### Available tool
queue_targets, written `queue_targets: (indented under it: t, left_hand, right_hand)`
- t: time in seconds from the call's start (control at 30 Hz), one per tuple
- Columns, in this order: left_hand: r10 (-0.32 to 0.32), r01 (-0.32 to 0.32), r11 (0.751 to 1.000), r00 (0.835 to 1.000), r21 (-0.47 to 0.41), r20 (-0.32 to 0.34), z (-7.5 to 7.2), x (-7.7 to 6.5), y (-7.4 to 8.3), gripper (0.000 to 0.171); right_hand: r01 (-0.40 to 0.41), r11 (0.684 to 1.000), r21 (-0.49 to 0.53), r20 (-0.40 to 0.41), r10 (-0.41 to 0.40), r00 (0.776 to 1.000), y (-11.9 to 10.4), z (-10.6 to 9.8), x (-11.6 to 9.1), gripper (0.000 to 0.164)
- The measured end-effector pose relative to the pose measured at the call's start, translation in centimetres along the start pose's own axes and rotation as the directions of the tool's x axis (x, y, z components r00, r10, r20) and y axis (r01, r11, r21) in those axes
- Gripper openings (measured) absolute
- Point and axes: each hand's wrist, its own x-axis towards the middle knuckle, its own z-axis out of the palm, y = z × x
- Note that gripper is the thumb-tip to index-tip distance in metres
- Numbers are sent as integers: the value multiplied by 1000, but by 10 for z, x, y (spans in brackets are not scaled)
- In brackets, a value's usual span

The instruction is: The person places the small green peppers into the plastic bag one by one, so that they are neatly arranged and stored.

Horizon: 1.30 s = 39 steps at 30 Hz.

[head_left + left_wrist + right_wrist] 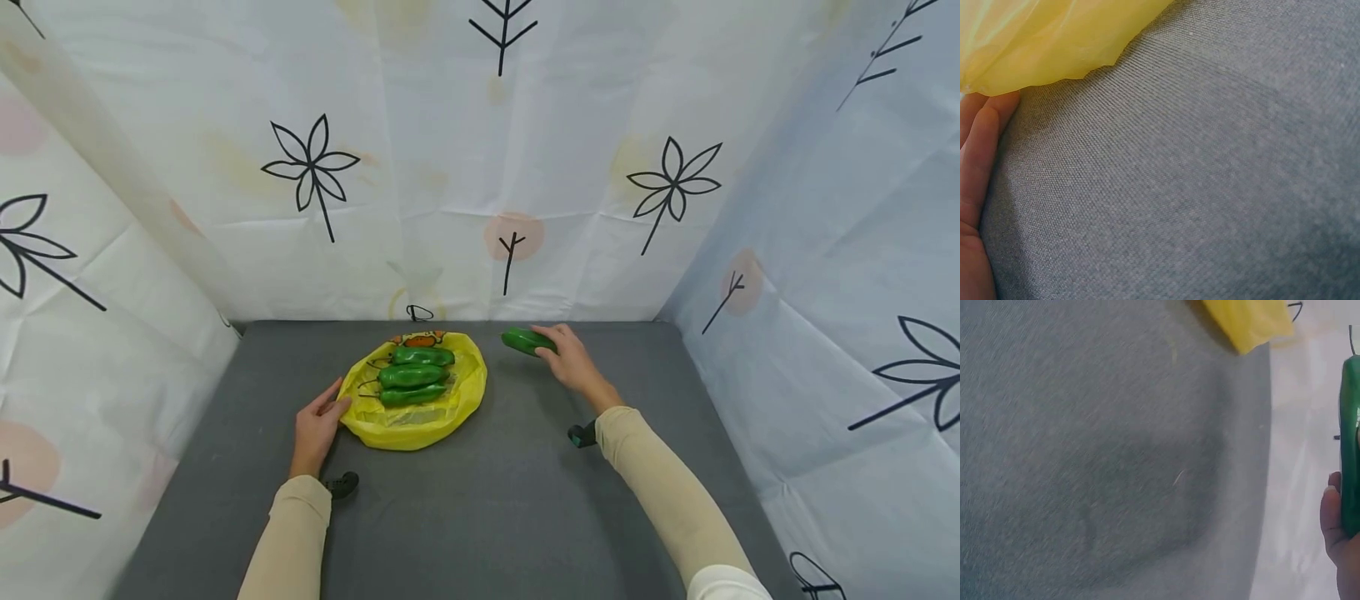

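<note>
A yellow plastic bag point(420, 436) with its mouth spread wide lies on the grey table, and several green peppers point(412, 376) with thin stems rest side by side in it. My left hand point(318, 425) touches the bag's left edge. In the left wrist view its fingers point(982, 162) look nearly straight, their tips partly hidden by the yellow plastic. Right of the bag, my right hand point(572, 362) grips another green pepper point(522, 340) above the table. The right wrist view shows this pepper point(1350, 450) at its right edge, fingers around it.
The grey table point(480, 533) stands between white patterned cloth walls point(450, 167) at the back and both sides. A dark wrist device point(343, 485) shows below the left hand and another point(582, 435) below the right.
</note>
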Motion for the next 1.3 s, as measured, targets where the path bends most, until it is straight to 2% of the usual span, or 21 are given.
queue_targets:
  t: [0.53,0.9,1.3]
  left_hand:
    - [-8,8,1000,1000,10,-7,0,0,2,54]
    - [-6,6,1000,1000,-3,-7,-1,0,2,53]
    - [-5,5,1000,1000,-11,4,0,-1,2,54]
  right_hand:
    - [23,997,77,153,-34,988,-34,-7,6,44]
    - [-14,981,194,163,-18,986,-53,0,12,42]
    - [-27,961,275,175,-23,984,-64,18,25,41]
